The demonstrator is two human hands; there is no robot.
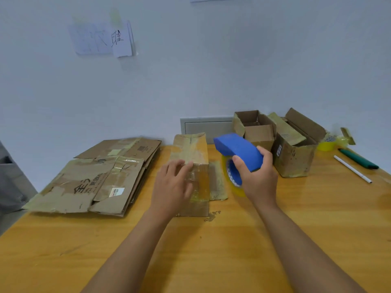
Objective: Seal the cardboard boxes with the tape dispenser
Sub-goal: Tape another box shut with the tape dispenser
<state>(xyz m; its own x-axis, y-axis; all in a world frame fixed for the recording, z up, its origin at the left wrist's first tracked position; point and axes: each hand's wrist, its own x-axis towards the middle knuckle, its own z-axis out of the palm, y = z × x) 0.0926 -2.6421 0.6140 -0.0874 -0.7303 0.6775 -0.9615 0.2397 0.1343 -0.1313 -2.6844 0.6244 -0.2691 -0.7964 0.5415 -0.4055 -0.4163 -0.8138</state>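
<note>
Two hands work here; our left hand (172, 185) lies with straight fingers on the middle box (191, 172); our right hand (257, 176) grips the tape dispenser (238, 151) just right; we should press flaps flat, then pull tape straight along the seam.

Worn, matt brown cardboard boxes (191, 166) patched with glossy clear tape sit on a smooth, shiny yellow wood-look surface (232, 240), beside a matt blue plastic tape dispenser (239, 150) carrying a glossy yellowish roll.
</note>
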